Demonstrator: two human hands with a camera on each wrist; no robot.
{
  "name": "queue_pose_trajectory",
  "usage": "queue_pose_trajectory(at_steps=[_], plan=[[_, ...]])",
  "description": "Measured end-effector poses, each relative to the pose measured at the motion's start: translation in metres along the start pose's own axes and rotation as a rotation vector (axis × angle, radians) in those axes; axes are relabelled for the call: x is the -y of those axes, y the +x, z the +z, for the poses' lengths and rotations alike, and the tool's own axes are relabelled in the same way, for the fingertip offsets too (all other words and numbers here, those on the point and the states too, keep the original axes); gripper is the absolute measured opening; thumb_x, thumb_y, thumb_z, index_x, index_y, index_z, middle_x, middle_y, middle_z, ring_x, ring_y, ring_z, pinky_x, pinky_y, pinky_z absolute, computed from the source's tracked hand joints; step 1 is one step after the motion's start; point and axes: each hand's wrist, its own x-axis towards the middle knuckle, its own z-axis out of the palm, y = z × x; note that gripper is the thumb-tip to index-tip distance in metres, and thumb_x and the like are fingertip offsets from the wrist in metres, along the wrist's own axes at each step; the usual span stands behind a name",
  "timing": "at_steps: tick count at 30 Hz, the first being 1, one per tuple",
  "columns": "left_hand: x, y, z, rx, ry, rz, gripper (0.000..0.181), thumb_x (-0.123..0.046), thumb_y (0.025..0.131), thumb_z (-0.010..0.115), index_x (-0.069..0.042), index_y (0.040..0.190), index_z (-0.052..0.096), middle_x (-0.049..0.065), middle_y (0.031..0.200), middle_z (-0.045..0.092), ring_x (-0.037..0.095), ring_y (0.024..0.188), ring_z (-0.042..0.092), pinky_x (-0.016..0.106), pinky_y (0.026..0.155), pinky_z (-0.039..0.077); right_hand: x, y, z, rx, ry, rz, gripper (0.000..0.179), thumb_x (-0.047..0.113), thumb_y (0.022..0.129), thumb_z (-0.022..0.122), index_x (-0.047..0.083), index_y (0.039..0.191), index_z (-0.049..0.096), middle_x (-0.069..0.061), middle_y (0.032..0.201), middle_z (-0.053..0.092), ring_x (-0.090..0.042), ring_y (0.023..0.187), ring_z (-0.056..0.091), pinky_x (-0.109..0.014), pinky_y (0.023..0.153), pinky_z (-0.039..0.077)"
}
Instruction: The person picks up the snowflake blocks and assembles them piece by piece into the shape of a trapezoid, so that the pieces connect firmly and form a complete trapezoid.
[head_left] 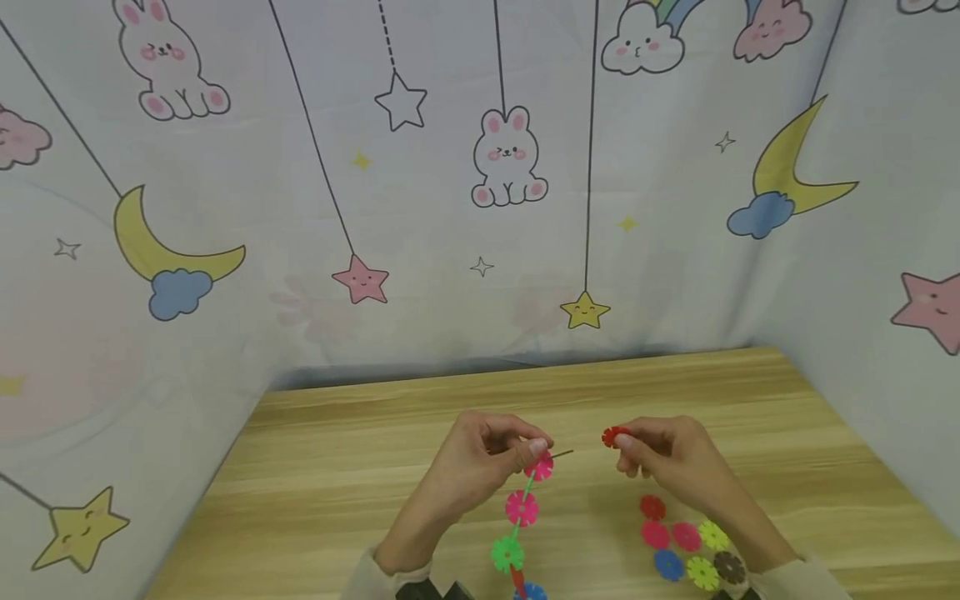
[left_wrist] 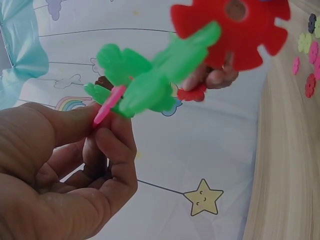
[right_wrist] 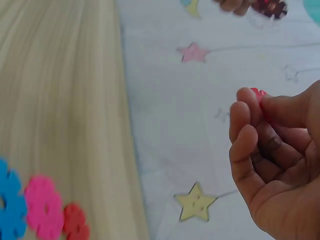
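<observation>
My left hand (head_left: 483, 467) pinches a pink notched plastic disc (head_left: 543, 468) at the upper end of a hanging chain of interlocked discs. Below it in the head view come another pink disc (head_left: 522, 508), a green disc (head_left: 507, 553) and a blue disc (head_left: 532, 592) cut by the lower edge. A thin brown disc (head_left: 564, 453), seen edge-on, juts from the chain's top toward the right. Between thumb and fingers, my right hand (head_left: 678, 458) holds a loose red disc (head_left: 611, 436), apart from the chain; its far part is hidden by the fingers.
Several loose discs lie on the wooden table (head_left: 360, 467) below the right hand, among them a red disc (head_left: 652, 507), a blue disc (head_left: 668, 565) and a brown disc (head_left: 729, 567). A printed cloth (head_left: 442, 208) surrounds the table at the back and sides.
</observation>
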Motion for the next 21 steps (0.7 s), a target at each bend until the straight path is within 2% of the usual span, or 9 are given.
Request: queue_pose_trajectory(at_steps=[4,8,11,15,21], plan=[[0.0,-0.001,-0.001,0.002,-0.003,0.013,0.014,-0.021,0.102,0.076,-0.01,0.108,0.084,0.019,0.096,0.081,0.008,0.072,0.061,0.022,0.071,0.053,0.021,-0.006,0.005,0.002,0.061,-0.102,0.018,0.017,0.108,0.066,0.012,0.094,0.076,-0.001,0.074,0.072,-0.018,0.065,0.066,-0.032,0.061,0.059],[0.001,-0.001,-0.002,0.0,-0.001,0.023,0.015,-0.021,0.102,0.076,-0.01,0.108,0.084,0.019,0.095,0.081,0.007,0.072,0.061,0.022,0.071,0.053,0.04,-0.008,0.01,0.041,0.163,-0.183,0.019,0.008,0.108,0.062,0.01,0.092,0.072,-0.004,0.072,0.069,-0.022,0.063,0.063,-0.031,0.06,0.059],[0.001,-0.002,-0.002,-0.001,-0.003,0.025,0.015,-0.021,0.102,0.076,-0.01,0.108,0.084,0.019,0.095,0.081,0.008,0.072,0.062,0.023,0.072,0.054,0.05,-0.006,0.015,0.075,0.212,-0.187,0.02,0.008,0.109,0.06,0.008,0.092,0.071,-0.006,0.07,0.066,-0.022,0.061,0.061,-0.032,0.059,0.058],[0.001,-0.002,-0.002,-0.002,-0.001,0.023,0.015,-0.021,0.102,0.076,-0.011,0.109,0.084,0.018,0.097,0.081,0.009,0.074,0.064,0.025,0.074,0.056,0.055,-0.004,0.02,0.103,0.245,-0.144,0.022,0.011,0.109,0.06,0.006,0.091,0.071,-0.006,0.067,0.061,-0.018,0.059,0.057,-0.033,0.057,0.055],[0.0,-0.002,-0.002,-0.011,0.01,0.009,0.014,-0.022,0.102,0.076,-0.012,0.108,0.084,0.016,0.098,0.082,0.008,0.073,0.065,0.024,0.074,0.056,0.053,0.0,0.022,0.162,0.268,-0.174,0.024,0.009,0.11,0.057,0.006,0.09,0.069,-0.012,0.067,0.056,-0.02,0.058,0.054,-0.032,0.053,0.051]])
